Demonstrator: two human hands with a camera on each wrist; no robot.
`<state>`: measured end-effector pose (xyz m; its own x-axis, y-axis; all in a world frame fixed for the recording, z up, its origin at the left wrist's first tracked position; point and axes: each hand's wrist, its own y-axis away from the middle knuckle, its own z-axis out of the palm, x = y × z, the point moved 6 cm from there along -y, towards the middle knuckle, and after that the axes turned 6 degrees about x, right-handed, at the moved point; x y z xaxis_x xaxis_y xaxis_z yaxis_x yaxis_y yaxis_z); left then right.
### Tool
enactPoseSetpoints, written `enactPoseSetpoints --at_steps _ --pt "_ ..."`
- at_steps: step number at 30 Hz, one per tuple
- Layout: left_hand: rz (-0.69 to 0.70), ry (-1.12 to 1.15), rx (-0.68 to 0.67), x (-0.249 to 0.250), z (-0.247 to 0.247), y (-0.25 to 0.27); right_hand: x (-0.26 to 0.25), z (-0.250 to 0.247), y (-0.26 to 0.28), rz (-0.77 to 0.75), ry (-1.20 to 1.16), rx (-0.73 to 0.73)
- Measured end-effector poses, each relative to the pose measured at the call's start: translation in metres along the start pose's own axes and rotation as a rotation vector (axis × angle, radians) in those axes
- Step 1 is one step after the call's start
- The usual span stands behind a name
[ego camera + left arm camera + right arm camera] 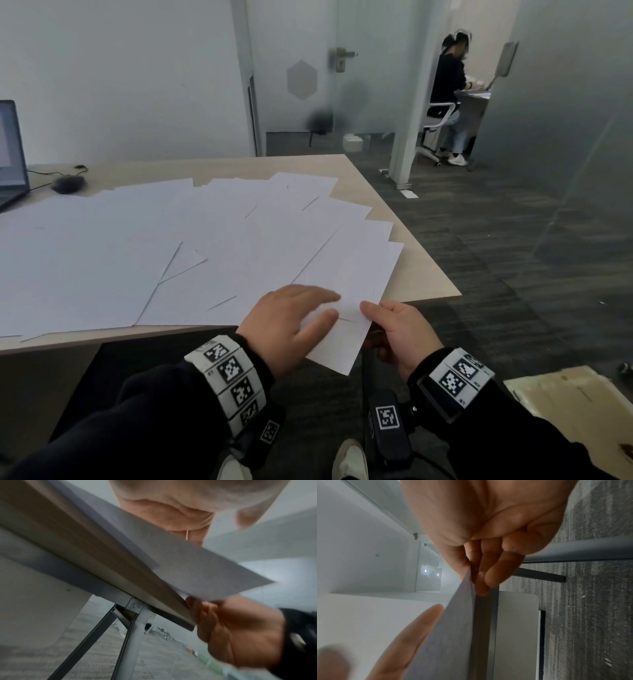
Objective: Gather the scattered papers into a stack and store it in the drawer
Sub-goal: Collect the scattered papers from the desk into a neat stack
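Observation:
Several white papers (pixel 191 240) lie fanned and overlapping across the beige table (pixel 421 274). One sheet (pixel 342 346) overhangs the table's front edge near its right corner. My left hand (pixel 329 305) lies flat on top of this sheet with straight fingers. My right hand (pixel 373 315) pinches the sheet's right edge, thumb above and fingers beneath. The left wrist view shows the sheet (pixel 197 568) from below, jutting past the table edge, with the right hand (pixel 240 635) under it. In the right wrist view the fingers (pixel 481 582) press the sheet (pixel 450 628) from underneath.
A laptop (pixel 10 154) and a dark mouse (pixel 66 184) sit at the table's far left. A grey panel (pixel 517 628) stands under the table beside metal legs (pixel 133 635). Flat cardboard (pixel 565 411) lies on the carpet at right. A seated person (pixel 448 96) is beyond the glass partition.

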<state>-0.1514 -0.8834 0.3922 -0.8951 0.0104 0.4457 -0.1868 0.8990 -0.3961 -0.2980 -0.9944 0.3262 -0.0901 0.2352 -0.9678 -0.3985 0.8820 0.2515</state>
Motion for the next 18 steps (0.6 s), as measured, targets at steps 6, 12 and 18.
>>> enactPoseSetpoints --at_steps 6,12,18 --pt "-0.153 -0.252 -0.279 -0.025 0.023 -0.023 0.001 0.007 0.003 0.003 -0.055 -0.04" --pt "-0.097 -0.399 -0.206 -0.025 0.022 -0.033 0.0 0.006 0.004 -0.025 0.008 -0.062" --pt "0.048 -0.277 -0.016 -0.014 0.013 -0.032 0.0 0.0 0.006 -0.043 -0.012 -0.037"
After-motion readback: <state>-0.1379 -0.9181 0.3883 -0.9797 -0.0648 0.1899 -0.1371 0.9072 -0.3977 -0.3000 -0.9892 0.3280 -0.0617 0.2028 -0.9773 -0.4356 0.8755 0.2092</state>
